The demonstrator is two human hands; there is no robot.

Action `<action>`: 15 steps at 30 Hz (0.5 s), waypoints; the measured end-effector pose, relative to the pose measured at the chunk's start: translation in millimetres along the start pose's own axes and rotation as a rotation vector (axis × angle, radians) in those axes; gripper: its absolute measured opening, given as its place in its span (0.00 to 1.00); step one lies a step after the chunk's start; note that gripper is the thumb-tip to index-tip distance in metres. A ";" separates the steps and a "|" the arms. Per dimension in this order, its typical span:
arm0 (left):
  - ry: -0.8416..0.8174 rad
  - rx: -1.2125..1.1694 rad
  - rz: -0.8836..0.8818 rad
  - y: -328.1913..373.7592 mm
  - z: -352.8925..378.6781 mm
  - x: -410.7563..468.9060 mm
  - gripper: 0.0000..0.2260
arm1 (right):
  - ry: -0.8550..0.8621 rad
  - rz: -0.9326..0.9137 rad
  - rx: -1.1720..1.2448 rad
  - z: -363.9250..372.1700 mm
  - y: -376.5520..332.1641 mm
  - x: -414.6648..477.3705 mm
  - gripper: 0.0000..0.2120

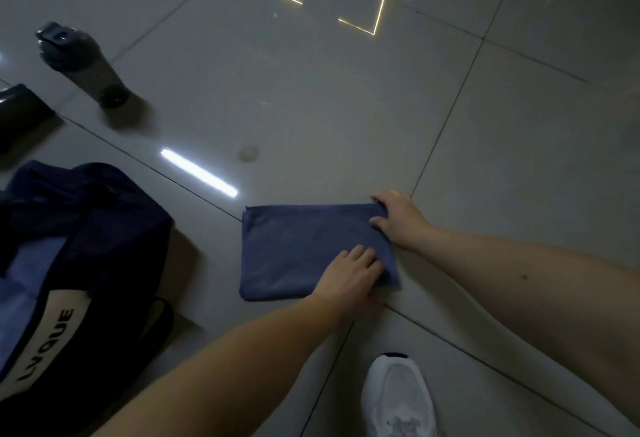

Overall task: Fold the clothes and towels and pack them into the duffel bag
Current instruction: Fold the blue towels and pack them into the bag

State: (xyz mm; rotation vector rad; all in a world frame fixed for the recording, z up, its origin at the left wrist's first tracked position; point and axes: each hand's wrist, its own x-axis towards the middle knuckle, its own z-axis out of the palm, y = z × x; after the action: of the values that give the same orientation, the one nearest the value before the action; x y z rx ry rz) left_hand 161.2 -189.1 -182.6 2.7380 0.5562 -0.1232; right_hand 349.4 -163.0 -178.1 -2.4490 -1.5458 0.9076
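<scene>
At nine o'clock in the view, the navy duffel bag sits on the tiled floor, its mouth gaping. A dark bottle stands beyond it at ten o'clock. The folded blue towel lies flat on the floor just below centre, apart from the bag. The left hand reaches in from seven o'clock with a nearly straight forearm, and its fingers lie flat and close together on the towel's near right corner. The right hand comes from four o'clock. Its fingers and thumb are spread across the towel's far right corner, and whether they pinch the cloth or only press it cannot be told. A white shoe stands at six o'clock.
</scene>
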 end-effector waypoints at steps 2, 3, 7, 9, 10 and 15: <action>-0.024 0.014 -0.094 7.9 2.4 7.2 0.16 | -0.029 0.018 -0.047 1.8 1.1 1.0 0.20; -0.019 0.020 -0.133 10.3 3.2 9.6 0.15 | -0.025 0.037 -0.068 2.2 0.1 1.7 0.14; 0.035 -0.028 -0.155 15.0 6.3 13.5 0.12 | -0.022 0.094 -0.022 1.2 -2.8 0.8 0.15; 0.102 -0.062 -0.137 12.9 9.3 12.7 0.08 | -0.035 0.108 0.040 -5.7 -8.7 -3.4 0.12; 0.125 -0.080 -0.128 11.7 9.2 11.4 0.06 | -0.054 0.122 0.073 -9.2 -10.4 -5.0 0.10; 0.248 -0.140 -0.112 15.2 -1.8 -2.6 0.05 | -0.114 0.175 0.207 -24.0 -12.4 -11.7 0.08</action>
State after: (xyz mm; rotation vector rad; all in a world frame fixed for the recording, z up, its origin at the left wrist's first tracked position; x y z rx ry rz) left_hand 164.8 -202.5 -175.7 2.6011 0.7549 0.2237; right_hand 348.9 -161.8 -148.7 -2.4482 -1.2118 1.1908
